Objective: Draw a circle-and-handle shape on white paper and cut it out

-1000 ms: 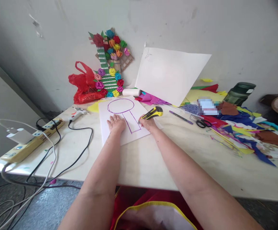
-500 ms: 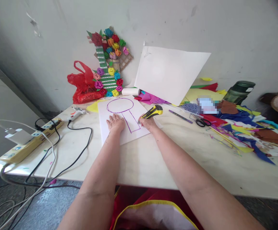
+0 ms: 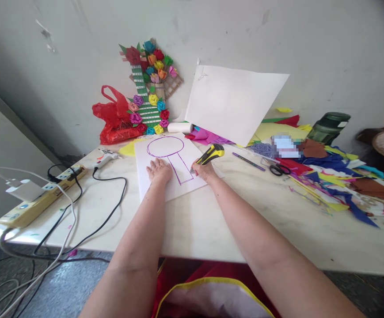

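Note:
A white sheet [image 3: 153,187] lies on the pale table [image 3: 192,221], with a purple outline [image 3: 170,152] of a circle on a long stem drawn on it. My left hand [image 3: 159,170] lies flat on the sheet, fingers spread, just left of the stem. My right hand [image 3: 204,170] grips a yellow and black utility knife [image 3: 211,153], its tip down on the sheet at the stem's right line near the lower corner.
A purple pen [image 3: 249,161] and black scissors [image 3: 279,168] lie right of the knife, before a heap of coloured paper scraps [image 3: 337,176]. A glue gun [image 3: 104,157], power strip [image 3: 42,194] and cables sit left. A paper-flower ornament [image 3: 150,84], red bag [image 3: 115,119] and leaning white board [image 3: 234,104] stand behind.
The knife tip has crept slightly down along the stem's right line. My left hand stays pressed on the sheet.

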Demonstrator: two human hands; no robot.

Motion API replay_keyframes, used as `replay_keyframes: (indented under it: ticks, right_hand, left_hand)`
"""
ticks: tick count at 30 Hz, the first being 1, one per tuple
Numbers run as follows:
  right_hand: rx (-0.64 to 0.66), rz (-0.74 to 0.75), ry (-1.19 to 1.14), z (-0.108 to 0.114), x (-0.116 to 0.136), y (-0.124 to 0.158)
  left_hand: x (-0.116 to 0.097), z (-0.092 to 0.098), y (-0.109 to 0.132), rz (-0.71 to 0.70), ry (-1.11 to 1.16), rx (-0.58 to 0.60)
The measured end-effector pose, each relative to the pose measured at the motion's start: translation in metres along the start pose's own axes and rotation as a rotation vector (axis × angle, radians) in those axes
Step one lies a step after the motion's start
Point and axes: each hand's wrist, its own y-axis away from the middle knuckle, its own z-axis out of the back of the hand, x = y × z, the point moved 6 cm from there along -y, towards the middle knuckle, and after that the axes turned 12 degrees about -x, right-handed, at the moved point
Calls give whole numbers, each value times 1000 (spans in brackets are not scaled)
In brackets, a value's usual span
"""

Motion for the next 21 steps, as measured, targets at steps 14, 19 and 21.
replay_keyframes:
  ticks: [14,19,21]
  right_hand:
    - [10,8,26,0,-2,-2]
    - [6,12,22,1,0,-1]
    - [8,13,23,1,-1,-1]
  left_hand:
    - [2,-3,-2,4,3,6]
    - [1,-2,-1,2,6,2]
    - [1,-1,0,8,-1,16]
